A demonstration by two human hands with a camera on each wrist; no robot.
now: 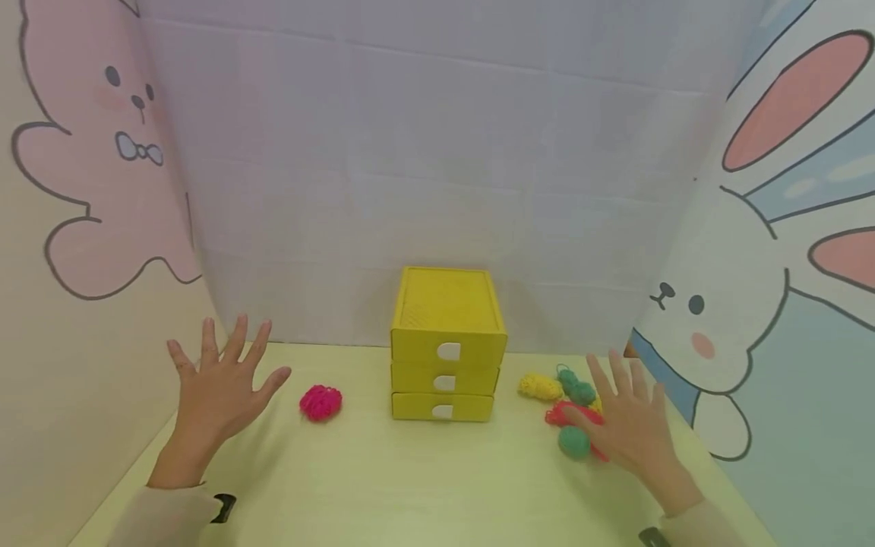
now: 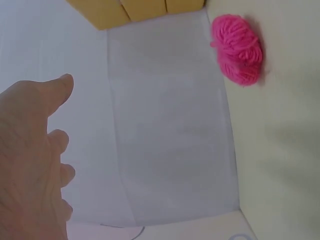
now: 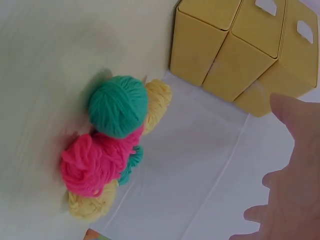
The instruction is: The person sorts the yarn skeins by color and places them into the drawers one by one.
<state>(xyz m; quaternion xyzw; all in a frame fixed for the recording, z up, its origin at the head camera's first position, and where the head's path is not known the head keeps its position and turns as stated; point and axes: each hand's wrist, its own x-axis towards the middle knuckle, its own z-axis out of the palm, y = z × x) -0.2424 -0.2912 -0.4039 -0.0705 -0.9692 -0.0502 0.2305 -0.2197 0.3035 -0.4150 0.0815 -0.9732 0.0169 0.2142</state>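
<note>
My left hand [image 1: 217, 399] is raised with its fingers spread, to the left of a pink yarn ball [image 1: 321, 403], and touches nothing. In the left wrist view that pink ball [image 2: 237, 50] lies apart from the hand [image 2: 32, 160]. My right hand [image 1: 632, 425], also spread and holding nothing, hovers at the right over a group of yarn: a yellow bundle [image 1: 540, 387], green ones and a red-pink one. The right wrist view shows a green ball [image 3: 119, 106] beside pink yarn [image 3: 92, 165], away from the hand [image 3: 295, 175].
A yellow box with three stacked drawers [image 1: 447, 346] and white tabs stands at the middle back of the pale table [image 1: 383, 486]. Behind it hangs a white cloth [image 1: 437, 152]. Side walls carry a pink cartoon animal [image 1: 123, 197] and a white rabbit [image 1: 724, 319].
</note>
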